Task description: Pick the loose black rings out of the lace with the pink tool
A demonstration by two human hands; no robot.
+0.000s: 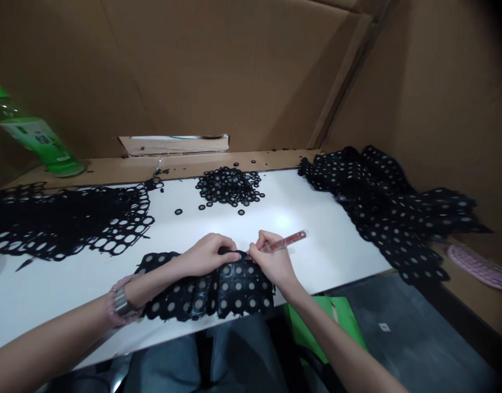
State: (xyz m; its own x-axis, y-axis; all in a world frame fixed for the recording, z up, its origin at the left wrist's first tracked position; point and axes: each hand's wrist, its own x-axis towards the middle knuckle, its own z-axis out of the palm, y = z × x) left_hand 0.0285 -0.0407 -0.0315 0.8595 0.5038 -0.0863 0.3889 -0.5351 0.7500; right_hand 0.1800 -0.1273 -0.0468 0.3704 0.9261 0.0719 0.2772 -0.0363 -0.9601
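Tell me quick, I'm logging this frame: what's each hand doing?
Left hand: pressing down on the black punched sheet, fingers curled.
Right hand: closed on a red pen-like tool, tip at the sheet.
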